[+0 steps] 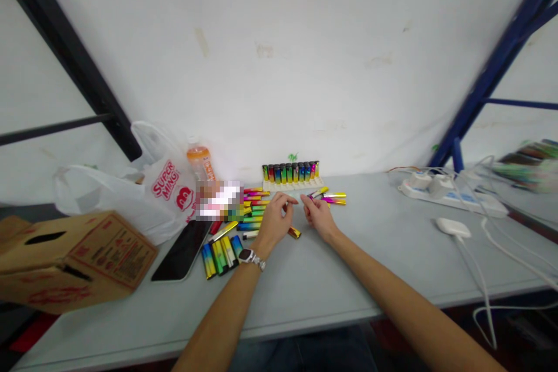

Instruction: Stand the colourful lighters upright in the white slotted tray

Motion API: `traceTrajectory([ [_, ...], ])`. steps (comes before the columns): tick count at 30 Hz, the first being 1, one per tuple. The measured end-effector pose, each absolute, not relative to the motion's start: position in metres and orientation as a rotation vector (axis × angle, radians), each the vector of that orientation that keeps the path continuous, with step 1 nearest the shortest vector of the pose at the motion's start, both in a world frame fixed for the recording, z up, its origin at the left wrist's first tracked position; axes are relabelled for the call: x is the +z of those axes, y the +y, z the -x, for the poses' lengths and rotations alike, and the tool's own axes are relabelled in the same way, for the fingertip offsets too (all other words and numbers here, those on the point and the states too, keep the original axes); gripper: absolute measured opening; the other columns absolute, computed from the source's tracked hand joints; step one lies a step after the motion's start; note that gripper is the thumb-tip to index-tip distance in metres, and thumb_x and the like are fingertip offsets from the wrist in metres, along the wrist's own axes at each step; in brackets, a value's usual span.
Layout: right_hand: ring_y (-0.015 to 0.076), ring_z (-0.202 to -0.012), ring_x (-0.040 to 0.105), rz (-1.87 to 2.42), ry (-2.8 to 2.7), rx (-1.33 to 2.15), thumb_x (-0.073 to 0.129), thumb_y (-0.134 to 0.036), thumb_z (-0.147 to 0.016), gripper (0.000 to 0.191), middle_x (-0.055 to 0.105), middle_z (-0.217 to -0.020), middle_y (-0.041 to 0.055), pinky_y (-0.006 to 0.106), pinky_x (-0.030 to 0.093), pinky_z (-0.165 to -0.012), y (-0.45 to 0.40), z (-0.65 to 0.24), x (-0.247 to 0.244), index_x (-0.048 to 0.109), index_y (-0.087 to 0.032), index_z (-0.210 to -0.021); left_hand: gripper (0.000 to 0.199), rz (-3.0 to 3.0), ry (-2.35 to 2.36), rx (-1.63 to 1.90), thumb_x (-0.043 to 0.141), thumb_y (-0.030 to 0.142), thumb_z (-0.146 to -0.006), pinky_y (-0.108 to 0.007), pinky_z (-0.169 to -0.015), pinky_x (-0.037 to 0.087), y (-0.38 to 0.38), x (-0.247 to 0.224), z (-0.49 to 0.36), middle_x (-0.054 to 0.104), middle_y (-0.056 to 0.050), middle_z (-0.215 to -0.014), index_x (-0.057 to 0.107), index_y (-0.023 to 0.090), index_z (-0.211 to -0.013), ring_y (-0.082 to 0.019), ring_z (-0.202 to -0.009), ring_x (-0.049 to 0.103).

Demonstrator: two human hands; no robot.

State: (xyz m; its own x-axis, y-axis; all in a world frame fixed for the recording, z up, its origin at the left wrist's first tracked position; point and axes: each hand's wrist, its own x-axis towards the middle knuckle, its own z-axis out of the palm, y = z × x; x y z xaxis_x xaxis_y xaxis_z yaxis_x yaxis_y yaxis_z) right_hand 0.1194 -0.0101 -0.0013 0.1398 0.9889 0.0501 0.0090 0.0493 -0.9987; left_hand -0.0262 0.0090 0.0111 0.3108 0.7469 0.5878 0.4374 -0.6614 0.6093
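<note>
My left hand (277,220), with a silver watch on the wrist, is over the right side of a pile of shiny coloured lighters (249,226). Its fingers are loosely bent and apart, and I see nothing held in them. My right hand (319,216) is closed, thumb against the curled fingers; whatever it holds is hidden. A gold-ended lighter (294,233) lies just right of my left hand. Behind both hands, several black-topped lighters (290,173) stand upright in a row in a pale rack (300,185). A few yellow and purple lighters (335,197) lie behind my right hand.
On the left are a cardboard box (108,256), a white plastic bag (170,186), a phone (181,253) and an orange-labelled bottle (200,160). A power strip (453,195) and a white charger (453,227) with trailing cables occupy the right. A wall (296,70) closes off the back.
</note>
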Motion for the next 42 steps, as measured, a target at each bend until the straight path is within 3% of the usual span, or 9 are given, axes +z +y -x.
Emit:
traceTrajectory([
  [5, 0.0112, -0.045, 0.03, 1.274, -1.162, 0.896, 0.046, -0.058, -0.085, 0.045, 0.032, -0.045, -0.005, 0.027, 0.023, -0.044, -0.006, -0.117, -0.008, 0.037, -0.024, -0.057, 0.021, -2.261, 1.041, 1.275, 0.049, 0.01, -0.089, -0.028, -0.071, 0.049, 0.009, 0.009, 0.025, 0.061, -0.002, -0.087, 0.067, 0.02, -0.086, -0.013, -0.072, 0.057],
  [12, 0.0107, -0.045, 0.03, 1.189, -1.171, 0.941, 0.05, -0.068, -0.082, 0.052, 0.031, -0.046, -0.0056, 0.027, 0.024, -0.045, -0.011, -0.116, -0.007, 0.038, -0.024, -0.057, 0.02, -2.276, 1.025, 1.272, 0.049, 0.01, -0.088, -0.027, -0.07, 0.048, 0.009, 0.007, 0.025, 0.061, -0.002, -0.085, 0.067, 0.019, -0.085, -0.013, -0.072, 0.056],
  [18, 0.0113, -0.047, 0.031, 1.259, -1.151, 0.869, 0.05, -0.056, -0.084, 0.043, 0.034, -0.047, -0.0048, 0.027, 0.024, -0.045, -0.004, -0.118, -0.013, 0.039, -0.023, -0.057, 0.017, -2.222, 1.01, 1.27, 0.05, 0.014, -0.089, -0.026, -0.062, 0.047, 0.007, 0.009, 0.022, 0.062, -0.003, -0.086, 0.067, 0.019, -0.089, -0.012, -0.068, 0.056],
  [22, 0.0104, -0.045, 0.03, 1.163, -1.158, 1.019, 0.046, -0.069, -0.084, 0.051, 0.033, -0.05, -0.0058, 0.026, 0.024, -0.044, -0.007, -0.116, -0.011, 0.039, -0.023, -0.062, 0.017, -2.097, 0.976, 1.296, 0.054, 0.023, -0.091, -0.024, -0.061, 0.05, 0.004, 0.01, 0.017, 0.065, -0.004, -0.093, 0.066, 0.02, -0.103, -0.013, -0.073, 0.061],
  [26, 0.0104, -0.045, 0.03, 1.049, -1.112, 1.159, 0.04, -0.08, -0.082, 0.058, 0.035, -0.052, -0.0058, 0.025, 0.023, -0.042, -0.011, -0.111, -0.01, 0.044, -0.023, -0.07, 0.021, -2.011, 0.939, 1.29, 0.059, 0.03, -0.09, -0.024, -0.063, 0.054, 0.006, 0.008, 0.011, 0.065, -0.006, -0.1, 0.067, 0.019, -0.106, -0.013, -0.075, 0.063],
  [30, 0.0133, -0.049, 0.04, 1.125, -1.157, 1.109, 0.03, -0.08, -0.085, 0.061, 0.043, -0.056, -0.0028, 0.025, 0.03, -0.043, -0.007, -0.114, -0.011, 0.046, -0.023, -0.074, 0.02, -1.953, 0.901, 1.25, 0.063, 0.033, -0.088, -0.027, -0.07, 0.057, 0.013, 0.011, 0.008, 0.069, -0.006, -0.095, 0.069, 0.018, -0.1, -0.015, -0.079, 0.066],
  [33, 0.0169, -0.068, 0.053, 1.222, -1.196, 0.935, 0.028, -0.076, -0.088, 0.059, 0.055, -0.074, 0.0026, 0.024, 0.04, -0.047, -0.003, -0.125, -0.006, 0.052, -0.023, -0.084, 0.02, -1.933, 0.885, 1.263, 0.064, 0.034, -0.088, -0.029, -0.076, 0.058, 0.027, 0.025, 0.012, 0.072, -0.006, -0.096, 0.068, 0.018, -0.098, -0.017, -0.084, 0.069],
  [36, 0.0185, -0.082, 0.056, 1.289, -1.135, 0.782, 0.036, -0.071, -0.088, 0.052, 0.058, -0.09, 0.0049, 0.022, 0.045, -0.049, -0.001, -0.141, 0.005, 0.055, -0.023, -0.094, 0.022, -2.029, 0.928, 1.322, 0.063, 0.03, -0.088, -0.031, -0.082, 0.058, 0.051, 0.044, 0.018, 0.073, -0.006, -0.098, 0.068, 0.018, -0.106, -0.017, -0.088, 0.07],
  [42, 0.0159, -0.067, 0.053, 1.283, -1.051, 0.797, 0.036, -0.071, -0.087, 0.056, 0.055, -0.076, 0.0033, 0.02, 0.043, -0.041, 0.0, -0.157, 0.014, 0.058, -0.02, -0.086, 0.019, -2.26, 0.931, 1.172, 0.062, 0.018, -0.084, -0.036, -0.09, 0.057, 0.109, 0.058, 0.018, 0.074, -0.006, -0.098, 0.071, 0.017, -0.101, -0.018, -0.09, 0.069],
])
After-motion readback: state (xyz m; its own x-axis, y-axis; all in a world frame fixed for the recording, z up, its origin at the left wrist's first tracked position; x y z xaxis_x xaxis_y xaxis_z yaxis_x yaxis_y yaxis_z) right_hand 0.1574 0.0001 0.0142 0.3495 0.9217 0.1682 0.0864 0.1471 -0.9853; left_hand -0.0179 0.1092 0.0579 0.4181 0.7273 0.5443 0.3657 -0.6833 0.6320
